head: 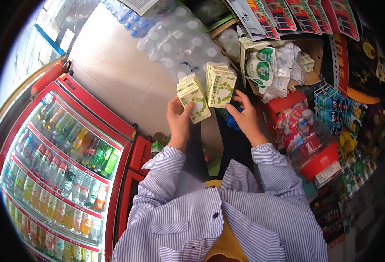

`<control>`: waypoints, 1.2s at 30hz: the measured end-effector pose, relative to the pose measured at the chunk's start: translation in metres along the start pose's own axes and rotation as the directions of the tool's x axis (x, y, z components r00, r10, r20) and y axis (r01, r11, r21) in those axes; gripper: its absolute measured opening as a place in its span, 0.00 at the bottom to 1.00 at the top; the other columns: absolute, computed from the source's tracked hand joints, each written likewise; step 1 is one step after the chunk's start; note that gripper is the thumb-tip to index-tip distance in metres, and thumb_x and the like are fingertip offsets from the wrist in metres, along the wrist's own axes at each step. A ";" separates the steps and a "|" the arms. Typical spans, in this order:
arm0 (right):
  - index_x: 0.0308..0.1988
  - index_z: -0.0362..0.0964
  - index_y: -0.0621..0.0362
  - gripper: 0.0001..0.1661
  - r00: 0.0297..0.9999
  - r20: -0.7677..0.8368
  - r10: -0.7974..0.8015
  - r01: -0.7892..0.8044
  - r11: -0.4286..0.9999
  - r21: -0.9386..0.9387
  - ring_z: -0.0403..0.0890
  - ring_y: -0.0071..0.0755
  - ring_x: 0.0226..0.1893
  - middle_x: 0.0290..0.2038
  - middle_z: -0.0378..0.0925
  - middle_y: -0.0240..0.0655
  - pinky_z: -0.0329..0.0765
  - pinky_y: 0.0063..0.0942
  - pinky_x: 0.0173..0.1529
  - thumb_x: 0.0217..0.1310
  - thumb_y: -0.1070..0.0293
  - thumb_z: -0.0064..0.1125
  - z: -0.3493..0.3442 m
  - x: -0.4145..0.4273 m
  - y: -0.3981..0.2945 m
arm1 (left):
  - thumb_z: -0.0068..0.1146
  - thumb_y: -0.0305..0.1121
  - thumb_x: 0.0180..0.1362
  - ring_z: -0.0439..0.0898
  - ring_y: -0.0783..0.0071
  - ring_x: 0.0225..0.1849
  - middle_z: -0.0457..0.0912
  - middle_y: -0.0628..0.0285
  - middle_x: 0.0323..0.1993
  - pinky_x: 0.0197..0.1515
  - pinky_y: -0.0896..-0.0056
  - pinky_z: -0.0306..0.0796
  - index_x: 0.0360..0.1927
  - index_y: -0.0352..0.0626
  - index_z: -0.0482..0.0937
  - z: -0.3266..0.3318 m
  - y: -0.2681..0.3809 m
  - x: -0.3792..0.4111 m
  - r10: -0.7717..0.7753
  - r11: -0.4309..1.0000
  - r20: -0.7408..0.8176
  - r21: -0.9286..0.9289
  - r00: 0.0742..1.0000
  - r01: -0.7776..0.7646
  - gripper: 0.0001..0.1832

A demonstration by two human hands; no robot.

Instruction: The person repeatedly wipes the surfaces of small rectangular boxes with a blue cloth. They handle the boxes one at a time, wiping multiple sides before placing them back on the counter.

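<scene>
Two rows of small cream and green drink cartons are side by side in front of me, tilted apart. My left hand grips the left row of cartons, its thumb lying on the front face. At the lower right corner of the right row of cartons is my right hand, with thumb and fingers around that edge. Each front face bears writing and a picture of green fruit. A blue crumpled item shows under my right hand. Just beyond the cartons lie shrink-wrapped bottles with white caps.
A red-framed drinks fridge full of bottles stands at left, a fire extinguisher behind it. To the right are an open cardboard box of plastic packaging, a clear jar of wrapped sweets and a wire rack. Pale tiles cover the floor.
</scene>
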State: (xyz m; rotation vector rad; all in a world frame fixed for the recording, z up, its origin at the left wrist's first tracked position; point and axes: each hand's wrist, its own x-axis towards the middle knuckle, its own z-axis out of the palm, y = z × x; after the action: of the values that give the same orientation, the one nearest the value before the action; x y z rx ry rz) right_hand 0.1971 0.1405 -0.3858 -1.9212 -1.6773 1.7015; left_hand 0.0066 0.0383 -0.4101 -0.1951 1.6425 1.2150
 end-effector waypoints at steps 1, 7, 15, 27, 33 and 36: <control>0.61 0.62 0.60 0.38 1.000 0.001 -0.009 0.009 1.000 -0.019 0.78 0.36 0.48 0.50 0.77 0.42 0.73 0.31 0.50 0.55 0.59 0.67 0.003 0.005 -0.001 | 0.63 0.22 0.54 0.75 0.68 0.54 0.77 0.54 0.49 0.56 0.67 0.69 0.56 0.33 0.65 0.002 0.000 -0.001 0.032 0.999 -0.011 0.019 0.999 -0.032 0.26; 0.66 0.55 0.57 0.38 0.997 0.070 -0.009 0.005 0.998 0.057 0.75 0.44 0.55 0.55 0.74 0.47 0.71 0.33 0.55 0.62 0.57 0.59 0.012 0.024 -0.001 | 0.50 0.21 0.62 0.68 0.66 0.62 0.69 0.52 0.61 0.63 0.68 0.62 0.68 0.35 0.55 0.008 0.004 -0.001 0.026 0.998 0.063 -0.062 0.998 -0.022 0.31; 0.67 0.52 0.56 0.38 0.994 0.107 -0.013 0.005 0.997 0.082 0.75 0.47 0.57 0.57 0.72 0.48 0.71 0.35 0.56 0.64 0.57 0.56 0.014 0.026 0.007 | 0.42 0.25 0.68 0.67 0.70 0.62 0.67 0.57 0.63 0.63 0.71 0.61 0.69 0.34 0.55 0.010 -0.005 -0.005 0.058 0.998 0.115 -0.033 0.992 -0.055 0.26; 0.68 0.51 0.57 0.39 0.990 0.139 -0.003 -0.029 0.974 0.226 0.73 0.33 0.57 0.59 0.69 0.43 0.71 0.30 0.56 0.63 0.62 0.58 0.015 0.030 0.013 | 0.42 0.25 0.68 0.64 0.69 0.65 0.62 0.55 0.67 0.66 0.71 0.56 0.72 0.35 0.48 0.009 -0.012 -0.003 0.131 0.985 0.110 0.100 0.985 -0.142 0.30; 0.70 0.44 0.57 0.46 0.953 0.303 0.031 -0.162 0.894 0.418 0.67 0.33 0.62 0.64 0.62 0.40 0.68 0.29 0.60 0.60 0.66 0.59 0.006 0.045 0.006 | 0.46 0.25 0.66 0.65 0.68 0.65 0.62 0.53 0.67 0.65 0.71 0.57 0.72 0.34 0.44 0.007 -0.011 -0.003 0.078 0.997 0.098 -0.003 0.992 -0.078 0.35; 0.71 0.43 0.56 0.47 0.928 0.366 0.065 -0.228 0.877 0.423 0.65 0.33 0.63 0.65 0.60 0.40 0.68 0.29 0.61 0.59 0.68 0.60 -0.001 0.050 0.005 | 0.49 0.24 0.64 0.66 0.67 0.64 0.62 0.53 0.66 0.64 0.71 0.60 0.73 0.36 0.42 0.010 0.001 0.000 0.022 1.000 0.133 -0.003 0.991 -0.021 0.38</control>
State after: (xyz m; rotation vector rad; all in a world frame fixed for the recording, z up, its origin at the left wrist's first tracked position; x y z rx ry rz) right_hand 0.1901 0.1753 -0.4214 -1.6295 -1.0648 2.3465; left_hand 0.0120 0.0472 -0.4090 -0.0954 1.5312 1.2197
